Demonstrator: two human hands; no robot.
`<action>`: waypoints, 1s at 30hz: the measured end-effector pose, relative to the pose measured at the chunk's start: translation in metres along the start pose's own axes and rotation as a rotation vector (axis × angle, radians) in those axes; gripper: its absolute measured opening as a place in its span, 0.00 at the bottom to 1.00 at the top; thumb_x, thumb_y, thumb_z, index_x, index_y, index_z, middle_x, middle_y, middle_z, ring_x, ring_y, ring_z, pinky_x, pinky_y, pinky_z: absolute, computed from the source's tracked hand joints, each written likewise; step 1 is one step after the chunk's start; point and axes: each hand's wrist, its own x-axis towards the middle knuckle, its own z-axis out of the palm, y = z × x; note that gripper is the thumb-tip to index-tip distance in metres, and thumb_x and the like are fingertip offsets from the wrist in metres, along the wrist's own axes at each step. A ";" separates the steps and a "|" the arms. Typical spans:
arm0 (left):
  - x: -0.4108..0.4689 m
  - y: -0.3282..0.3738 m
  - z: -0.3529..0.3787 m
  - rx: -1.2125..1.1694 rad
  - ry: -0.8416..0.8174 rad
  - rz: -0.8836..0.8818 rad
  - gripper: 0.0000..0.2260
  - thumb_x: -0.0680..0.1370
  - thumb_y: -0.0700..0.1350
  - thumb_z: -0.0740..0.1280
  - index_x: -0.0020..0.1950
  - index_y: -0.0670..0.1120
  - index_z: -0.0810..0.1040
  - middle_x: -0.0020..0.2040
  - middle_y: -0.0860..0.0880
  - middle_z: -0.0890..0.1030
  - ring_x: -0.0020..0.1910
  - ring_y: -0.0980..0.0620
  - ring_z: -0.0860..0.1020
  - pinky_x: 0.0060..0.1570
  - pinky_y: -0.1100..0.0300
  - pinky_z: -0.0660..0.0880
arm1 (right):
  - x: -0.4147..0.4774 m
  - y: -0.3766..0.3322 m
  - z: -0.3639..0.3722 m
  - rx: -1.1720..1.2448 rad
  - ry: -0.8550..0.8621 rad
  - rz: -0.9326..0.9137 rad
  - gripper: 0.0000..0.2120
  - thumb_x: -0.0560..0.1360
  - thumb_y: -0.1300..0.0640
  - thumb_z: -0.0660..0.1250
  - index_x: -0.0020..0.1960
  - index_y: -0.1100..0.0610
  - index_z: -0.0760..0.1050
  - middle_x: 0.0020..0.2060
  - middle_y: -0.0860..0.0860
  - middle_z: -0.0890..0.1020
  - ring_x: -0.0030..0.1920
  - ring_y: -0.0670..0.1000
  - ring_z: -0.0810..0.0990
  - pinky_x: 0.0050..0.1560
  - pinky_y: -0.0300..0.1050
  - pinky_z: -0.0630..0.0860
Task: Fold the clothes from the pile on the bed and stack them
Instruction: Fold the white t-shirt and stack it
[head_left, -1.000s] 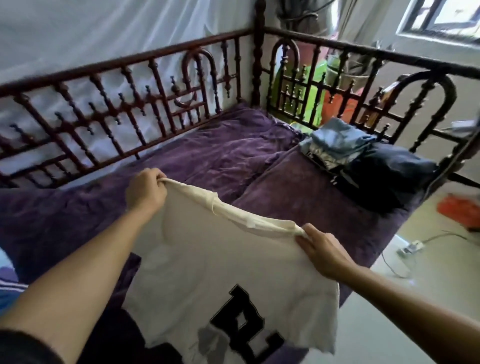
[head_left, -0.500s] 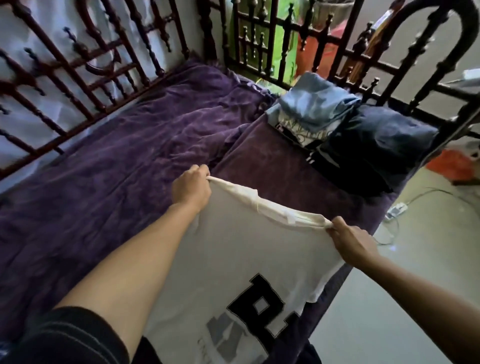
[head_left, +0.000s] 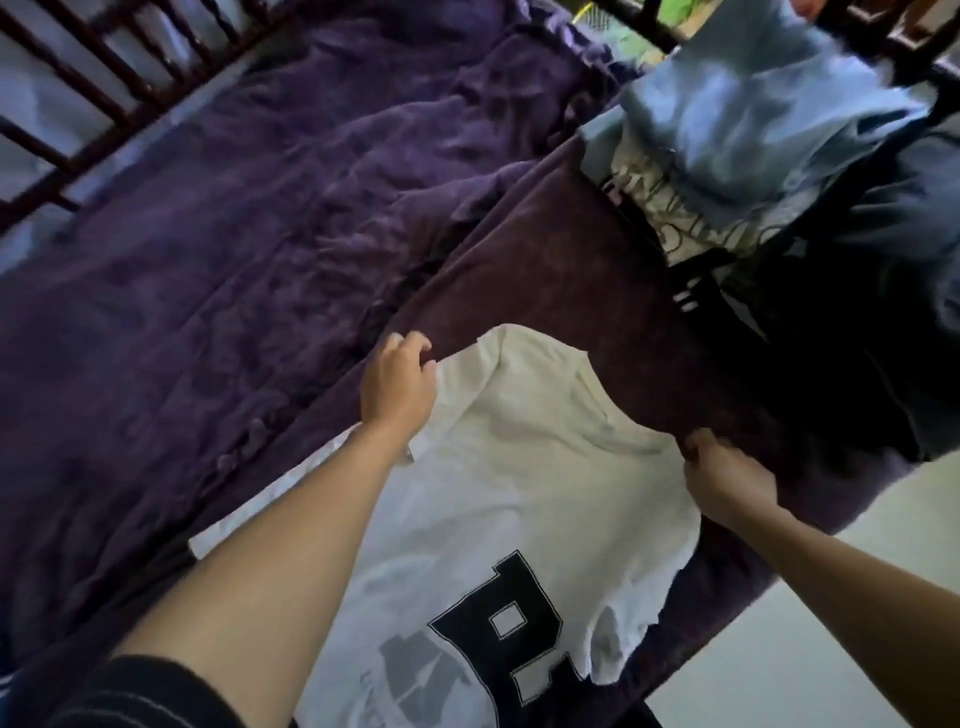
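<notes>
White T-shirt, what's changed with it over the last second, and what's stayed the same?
The white T-shirt, held up taut in the air before, has been lowered and now lies spread on the purple bedspread, print up. The left hand and right hand came down with it and still grip its shoulder edges. The clothes pile at the far corner is untouched.
</notes>
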 end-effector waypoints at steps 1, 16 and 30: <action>-0.010 -0.015 -0.003 0.011 -0.024 -0.055 0.07 0.77 0.40 0.65 0.54 0.42 0.77 0.53 0.40 0.76 0.53 0.39 0.75 0.50 0.48 0.71 | 0.003 -0.012 -0.004 -0.013 -0.006 -0.029 0.13 0.76 0.53 0.58 0.61 0.49 0.68 0.56 0.54 0.77 0.51 0.60 0.78 0.45 0.49 0.70; -0.135 -0.247 0.025 0.197 -0.206 -0.646 0.15 0.76 0.43 0.66 0.63 0.44 0.73 0.61 0.42 0.72 0.60 0.40 0.72 0.56 0.47 0.72 | 0.068 -0.296 0.035 -0.180 0.009 -0.813 0.31 0.74 0.54 0.68 0.74 0.52 0.60 0.74 0.52 0.63 0.72 0.55 0.63 0.58 0.53 0.73; -0.059 -0.341 0.059 0.149 0.213 -0.603 0.05 0.75 0.48 0.69 0.42 0.49 0.77 0.45 0.40 0.81 0.48 0.35 0.77 0.51 0.45 0.70 | 0.184 -0.381 -0.038 0.428 0.348 -0.309 0.14 0.71 0.54 0.58 0.48 0.56 0.80 0.48 0.60 0.83 0.47 0.59 0.82 0.51 0.55 0.79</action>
